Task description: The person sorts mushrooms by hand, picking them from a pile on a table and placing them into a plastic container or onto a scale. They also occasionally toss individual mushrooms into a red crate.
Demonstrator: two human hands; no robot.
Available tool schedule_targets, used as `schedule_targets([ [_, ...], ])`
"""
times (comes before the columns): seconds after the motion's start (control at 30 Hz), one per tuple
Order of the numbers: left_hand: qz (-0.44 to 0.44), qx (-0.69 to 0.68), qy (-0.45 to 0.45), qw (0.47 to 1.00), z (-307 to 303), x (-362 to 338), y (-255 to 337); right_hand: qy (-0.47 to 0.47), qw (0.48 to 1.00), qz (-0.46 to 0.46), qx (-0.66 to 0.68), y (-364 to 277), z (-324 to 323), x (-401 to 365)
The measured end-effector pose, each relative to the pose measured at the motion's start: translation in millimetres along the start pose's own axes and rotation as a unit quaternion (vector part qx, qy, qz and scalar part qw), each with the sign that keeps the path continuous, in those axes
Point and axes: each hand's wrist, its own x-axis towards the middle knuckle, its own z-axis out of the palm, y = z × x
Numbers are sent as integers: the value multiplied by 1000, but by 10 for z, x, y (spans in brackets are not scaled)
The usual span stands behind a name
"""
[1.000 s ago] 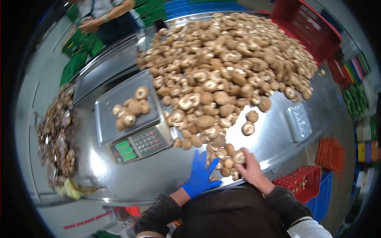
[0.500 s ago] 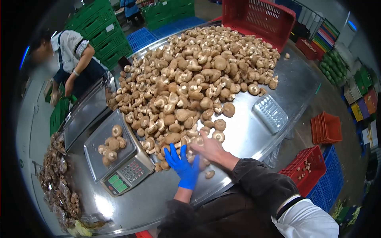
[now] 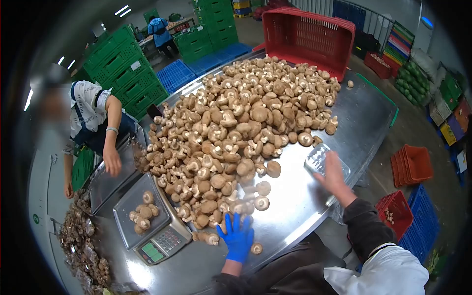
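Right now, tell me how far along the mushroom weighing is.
Done: a handful of mushrooms lies on the scale pan. In hand: the gloved left hand lies spread on the near edge of the pile, and the bare right hand is over the clear plastic tray; contact is too blurred to tell. Left: nearly everything, since the pile covers much of the steel table.

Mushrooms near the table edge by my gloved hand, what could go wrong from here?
One loose mushroom lies close to the edge of the steel table, beside your gloved left hand; a sweep could knock it off. Your right hand is blurred over the clear plastic tray near the rim, so a fast grab might push it overboard.
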Motion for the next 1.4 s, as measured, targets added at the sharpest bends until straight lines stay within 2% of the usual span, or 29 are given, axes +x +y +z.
schedule_targets([
  [0.03, -5, 1, 14, 1000, 33, 35, 9, -7, 1000, 1, -1, 171, -59, -12],
  [0.1, -7, 3, 24, 1000, 68, 57, 22, -115, 990, 56, 61, 410, -198, -54],
  [0.17, -18, -15, 17, 1000, 69, 16, 45, -92, 993, 32, 68, 558, -63, -148],
  [0.23, -1, -10, -5, 1000, -187, 11, 101, -56, 998, 6, 24, 506, -74, -196],
  [0.3, -29, -67, -81, 994, -418, 17, 157, -33, 998, 7, 56, 443, -115, -177],
  [0.33, 11, -57, -73, 996, -341, -146, 112, -15, 996, 4, 85, 422, -138, -178],
  [0.37, 13, -57, -76, 995, -356, -245, 117, -17, 996, 8, 85, 397, -158, -189],
  [0.43, 121, -59, -163, 978, -397, -403, 100, -2, 993, 22, 112, 355, -180, -159],
  [0.47, 142, -70, -178, 971, -350, -440, 70, 3, 993, 26, 118, 353, -173, -143],
  [0.6, 137, -12, -156, 978, -147, -419, 31, -18, 994, 46, 97, 387, -155, -120],
  [0.67, 86, 0, -110, 990, -75, -364, 101, 1, 999, 43, 29, 372, -80, -90],
  [0.8, 58, -1, -83, 995, -27, -331, 180, -37, 994, 61, 78, 342, -159, -71],
  [0.87, 48, -91, -67, 992, -121, -340, 176, -3, 996, 38, 78, 310, -181, -101],
  [0.97, 61, -124, -31, 990, -353, -336, 209, 10, 997, 24, 68, 119, -432, -129],
  [1.03, 50, -109, -52, 991, -702, -235, 243, 1, 995, 13, 99, -122, -681, -207],
  [1.1, -19, -212, 104, 971, -958, -92, 275, -166, 939, -50, 295, -347, -818, -375],
  [1.13, -32, -211, 95, 972, -1112, 21, 317, -304, 880, -44, 363, -492, -858, -448],
  [1.17, -83, -325, 94, 937, -1260, 159, 357, -432, 797, -35, 422, -645, -854, -523],
  [1.2, -131, -433, 96, 887, -1325, 194, 371, -542, 678, -40, 495, -803, -797, -611],
  [1.23, -141, -430, 95, 887, -1291, 103, 318, -634, 539, -43, 553, -933, -745, -713],
  [1.27, -212, -543, -81, 809, -1219, -16, 220, -640, 533, -44, 552, -1002, -640, -852],
  [1.3, -270, -628, -249, 686, -1169, -129, 159, -689, 421, -12, 590, -1049, -488, -1019],
  [1.33, -313, -645, -249, 651, -1155, -233, 197, -726, 301, 22, 617, -1082, -405, -1139],
  [1.37, -317, -643, -247, 651, -1161, -344, 185, -729, 297, 22, 616, -1090, -401, -1202],
  [1.4, -378, -647, -268, 606, -1172, -459, 174, -727, 267, 99, 624, -1077, -410, -1244],
])
